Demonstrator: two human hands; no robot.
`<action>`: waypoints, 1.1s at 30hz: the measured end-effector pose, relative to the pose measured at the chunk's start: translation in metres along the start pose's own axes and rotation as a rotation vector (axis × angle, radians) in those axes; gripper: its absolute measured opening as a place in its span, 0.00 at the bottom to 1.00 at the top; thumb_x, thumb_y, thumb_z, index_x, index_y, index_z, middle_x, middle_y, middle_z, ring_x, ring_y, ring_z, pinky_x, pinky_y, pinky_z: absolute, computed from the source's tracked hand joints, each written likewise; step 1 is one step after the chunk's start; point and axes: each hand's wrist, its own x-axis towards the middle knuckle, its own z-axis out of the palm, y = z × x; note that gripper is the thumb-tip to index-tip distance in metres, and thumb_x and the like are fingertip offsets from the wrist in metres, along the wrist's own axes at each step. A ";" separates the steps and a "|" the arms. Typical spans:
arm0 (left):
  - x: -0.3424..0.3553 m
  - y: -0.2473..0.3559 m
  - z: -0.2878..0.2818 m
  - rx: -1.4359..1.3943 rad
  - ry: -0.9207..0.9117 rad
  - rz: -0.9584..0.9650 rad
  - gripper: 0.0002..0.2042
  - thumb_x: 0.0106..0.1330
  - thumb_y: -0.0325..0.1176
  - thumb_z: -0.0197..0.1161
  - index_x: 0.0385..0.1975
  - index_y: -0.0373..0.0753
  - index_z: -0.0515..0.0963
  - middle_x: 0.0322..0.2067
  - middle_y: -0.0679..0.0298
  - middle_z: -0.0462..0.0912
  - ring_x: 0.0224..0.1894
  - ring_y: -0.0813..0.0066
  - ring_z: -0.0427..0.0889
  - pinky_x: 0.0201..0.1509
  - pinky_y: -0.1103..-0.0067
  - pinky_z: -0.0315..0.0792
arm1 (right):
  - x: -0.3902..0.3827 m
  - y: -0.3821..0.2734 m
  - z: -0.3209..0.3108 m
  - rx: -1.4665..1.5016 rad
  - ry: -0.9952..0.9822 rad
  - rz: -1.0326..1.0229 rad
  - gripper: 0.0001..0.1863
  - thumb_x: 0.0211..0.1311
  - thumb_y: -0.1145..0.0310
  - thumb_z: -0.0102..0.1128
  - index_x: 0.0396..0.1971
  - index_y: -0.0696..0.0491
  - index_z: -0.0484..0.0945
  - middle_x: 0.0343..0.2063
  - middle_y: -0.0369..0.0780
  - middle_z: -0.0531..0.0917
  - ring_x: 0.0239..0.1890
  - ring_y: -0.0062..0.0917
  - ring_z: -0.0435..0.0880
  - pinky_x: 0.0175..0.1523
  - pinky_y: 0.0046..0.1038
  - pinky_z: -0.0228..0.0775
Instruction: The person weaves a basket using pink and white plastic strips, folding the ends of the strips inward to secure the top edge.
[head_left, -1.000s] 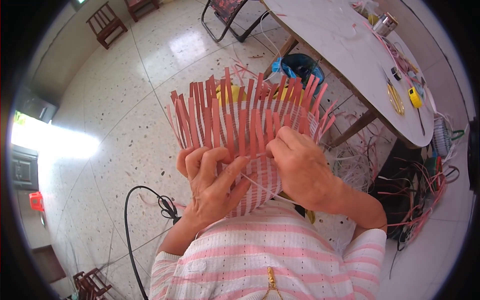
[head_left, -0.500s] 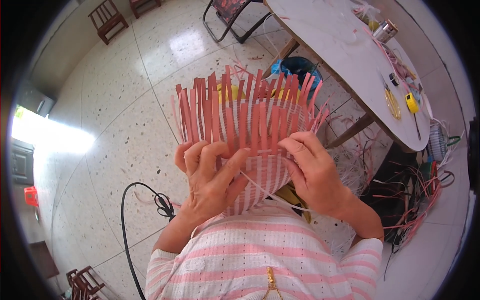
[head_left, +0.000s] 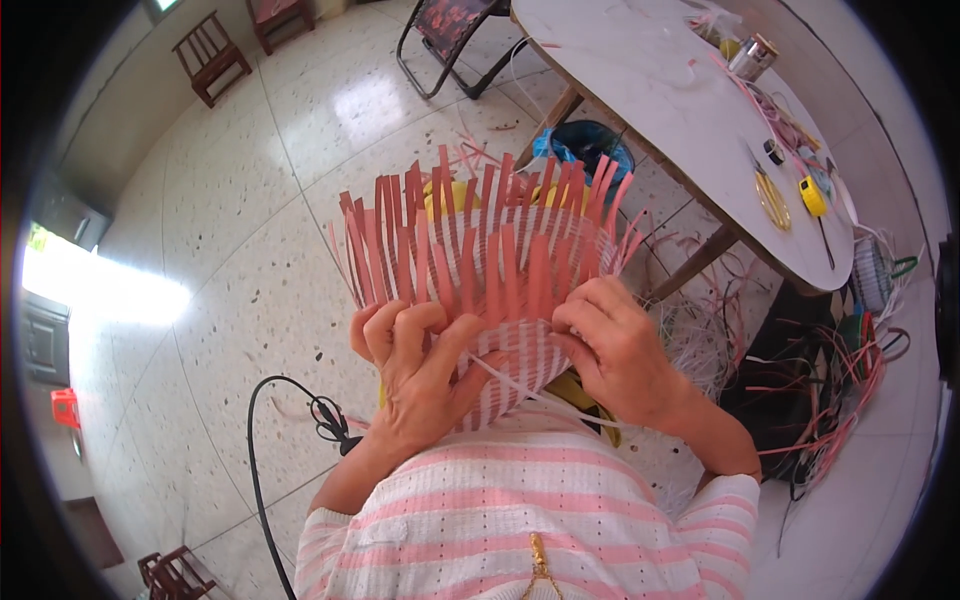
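I hold a half-woven basket [head_left: 505, 335] of pink upright strips and white weaving strands against my chest. Its loose pink strip ends [head_left: 470, 225] fan upward and away from me. My left hand [head_left: 415, 370] grips the near left wall, fingers curled over the weave. My right hand [head_left: 615, 345] pinches the right side of the wall at the top of the woven band. A white strand [head_left: 525, 388] runs from between my hands down toward my striped shirt.
A round white table [head_left: 650, 90] at the upper right carries a yellow tape measure [head_left: 812, 195], scissors and a tin. Loose pink and white strips [head_left: 830, 400] pile on the floor at right. A black cable [head_left: 290, 400] loops at left. Chairs stand far behind.
The basket has turned slightly in my hands and shifted a little lower. My right hand's fingers have moved along the rim of the woven band.
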 end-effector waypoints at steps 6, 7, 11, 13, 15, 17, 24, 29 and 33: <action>0.005 -0.001 0.006 0.047 0.059 0.043 0.23 0.44 0.46 0.79 0.40 0.46 0.81 0.44 0.66 0.69 0.55 0.63 0.62 0.63 0.60 0.50 | -0.012 0.005 0.001 -0.015 0.147 -0.017 0.12 0.52 0.82 0.64 0.38 0.58 0.78 0.37 0.43 0.78 0.40 0.40 0.78 0.44 0.35 0.70; 0.008 0.001 0.006 0.074 0.072 0.070 0.23 0.46 0.47 0.78 0.41 0.47 0.81 0.46 0.66 0.69 0.56 0.63 0.62 0.64 0.58 0.48 | -0.015 0.006 0.001 0.066 0.141 0.041 0.12 0.54 0.82 0.64 0.39 0.58 0.78 0.37 0.44 0.79 0.40 0.40 0.79 0.44 0.35 0.71; 0.017 0.016 0.007 0.148 0.064 0.147 0.23 0.49 0.48 0.76 0.43 0.47 0.80 0.48 0.65 0.70 0.59 0.63 0.62 0.68 0.55 0.43 | -0.013 0.005 -0.010 0.236 0.095 0.084 0.10 0.58 0.81 0.63 0.41 0.59 0.78 0.35 0.46 0.81 0.36 0.42 0.81 0.41 0.34 0.74; 0.023 0.021 0.006 0.160 0.022 0.133 0.23 0.50 0.48 0.75 0.43 0.46 0.80 0.48 0.65 0.70 0.59 0.64 0.63 0.68 0.55 0.43 | -0.012 0.006 -0.015 0.252 0.066 0.115 0.10 0.58 0.81 0.63 0.41 0.60 0.79 0.35 0.46 0.81 0.35 0.42 0.82 0.40 0.33 0.74; 0.025 0.023 0.006 0.172 -0.021 0.119 0.23 0.50 0.48 0.75 0.44 0.46 0.80 0.48 0.65 0.71 0.58 0.64 0.64 0.67 0.55 0.43 | -0.013 0.008 -0.020 0.270 0.037 0.148 0.10 0.59 0.81 0.63 0.41 0.60 0.79 0.34 0.46 0.81 0.35 0.41 0.82 0.40 0.33 0.75; 0.026 0.023 0.007 0.093 -0.077 0.084 0.22 0.50 0.46 0.75 0.43 0.46 0.80 0.48 0.65 0.72 0.57 0.64 0.64 0.66 0.55 0.45 | -0.015 0.011 -0.024 0.235 0.050 0.162 0.09 0.59 0.80 0.64 0.40 0.59 0.80 0.33 0.46 0.81 0.33 0.39 0.83 0.38 0.32 0.75; 0.024 0.023 0.006 -0.021 -0.109 0.070 0.21 0.47 0.40 0.77 0.42 0.46 0.79 0.44 0.68 0.75 0.55 0.64 0.67 0.64 0.56 0.47 | 0.003 0.005 -0.039 -0.187 0.099 -0.032 0.11 0.53 0.79 0.63 0.38 0.58 0.80 0.42 0.44 0.81 0.32 0.32 0.83 0.34 0.29 0.76; 0.027 0.024 0.003 -0.054 -0.129 0.059 0.21 0.47 0.39 0.77 0.42 0.46 0.80 0.40 0.69 0.76 0.52 0.65 0.69 0.64 0.57 0.48 | 0.031 0.007 -0.047 -0.379 -0.016 -0.356 0.09 0.50 0.75 0.60 0.33 0.58 0.77 0.44 0.42 0.82 0.34 0.32 0.84 0.33 0.26 0.78; 0.026 0.025 0.006 -0.060 -0.075 0.054 0.21 0.46 0.40 0.77 0.41 0.46 0.80 0.40 0.69 0.76 0.51 0.65 0.69 0.64 0.58 0.49 | 0.043 0.001 -0.056 -0.449 -0.073 -0.477 0.09 0.51 0.72 0.59 0.34 0.57 0.77 0.42 0.41 0.82 0.33 0.29 0.83 0.31 0.25 0.76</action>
